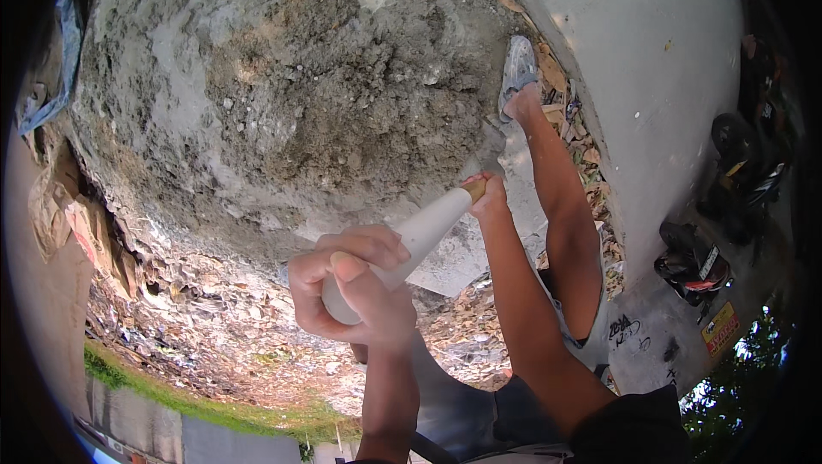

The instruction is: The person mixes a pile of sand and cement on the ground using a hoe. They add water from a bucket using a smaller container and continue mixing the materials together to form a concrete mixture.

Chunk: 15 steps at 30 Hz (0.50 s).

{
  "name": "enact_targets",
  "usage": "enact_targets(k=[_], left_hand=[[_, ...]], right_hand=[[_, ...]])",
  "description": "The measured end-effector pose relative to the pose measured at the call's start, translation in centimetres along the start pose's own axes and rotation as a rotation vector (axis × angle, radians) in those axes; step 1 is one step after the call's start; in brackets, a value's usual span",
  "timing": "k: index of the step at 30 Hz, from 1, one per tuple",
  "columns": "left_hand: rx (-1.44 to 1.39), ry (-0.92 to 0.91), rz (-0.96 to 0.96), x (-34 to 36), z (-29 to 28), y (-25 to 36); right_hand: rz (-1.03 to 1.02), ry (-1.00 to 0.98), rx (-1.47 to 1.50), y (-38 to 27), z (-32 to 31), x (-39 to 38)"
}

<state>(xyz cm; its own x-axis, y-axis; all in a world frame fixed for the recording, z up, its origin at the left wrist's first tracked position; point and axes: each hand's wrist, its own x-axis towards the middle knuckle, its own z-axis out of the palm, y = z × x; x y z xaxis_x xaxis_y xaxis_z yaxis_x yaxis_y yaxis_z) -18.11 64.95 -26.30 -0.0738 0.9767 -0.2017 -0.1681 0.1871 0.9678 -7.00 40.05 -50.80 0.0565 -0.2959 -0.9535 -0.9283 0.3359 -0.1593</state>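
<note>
My left hand is closed round the near end of a long-handled tool's white shaft. Farther along, my right hand grips the same shaft at its brownish, wood-like section. Past the right hand, a grey flat part that looks like the tool's blade meets the mound; too little of it shows to tell whether it is a shovel or a hoe. The mound is a broad heap of grey, crumbly sand or mortar mix, with small stones in it.
My right foot, in a grey clog, stands at the mound's right edge. Dry leaves line a pale concrete strip. Parked motorbikes are at the far right. Crumpled brown paper bags and a blue sheet lie left.
</note>
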Motion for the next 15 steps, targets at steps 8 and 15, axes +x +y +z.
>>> enact_targets(k=[8, 15], left_hand=[[-0.082, 0.256, 0.08, 3.1, -17.6, 13.0], [-0.575, 0.681, -0.28, -3.7, -47.6, 12.5]], right_hand=[[0.026, -0.188, 0.011, 10.9, 7.8, -15.9], [-0.128, -0.32, -0.18, 21.2, 3.1, -26.5]])
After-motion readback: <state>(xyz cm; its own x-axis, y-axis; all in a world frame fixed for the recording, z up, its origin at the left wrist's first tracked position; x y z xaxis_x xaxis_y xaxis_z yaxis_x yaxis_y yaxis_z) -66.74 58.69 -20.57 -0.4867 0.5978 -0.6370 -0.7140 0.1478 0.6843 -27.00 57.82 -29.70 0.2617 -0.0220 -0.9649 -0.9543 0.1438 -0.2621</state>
